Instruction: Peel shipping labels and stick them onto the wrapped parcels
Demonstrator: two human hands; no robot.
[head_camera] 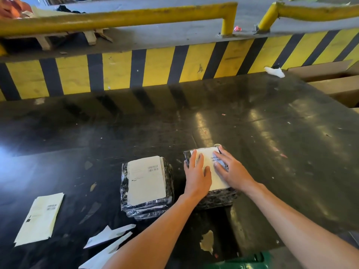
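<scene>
A parcel wrapped in shiny black film (217, 197) lies on the black table (272, 142) near the middle. A white shipping label (208, 158) lies on its top. My left hand (197, 177) and my right hand (231, 171) both rest flat on that label, fingers spread, holding nothing. To the left sits a second wrapped parcel (147, 206) with a white label (146, 178) on its top. A stack of loose label sheets (39, 218) lies at the near left.
Peeled white backing strips (110, 235) lie near the front edge. A yellow-and-black striped wall (151, 68) closes the far side, with yellow rails (116, 16) above. Cardboard boxes (334, 84) stand at the far right. Another person's hand (9, 7) shows at top left.
</scene>
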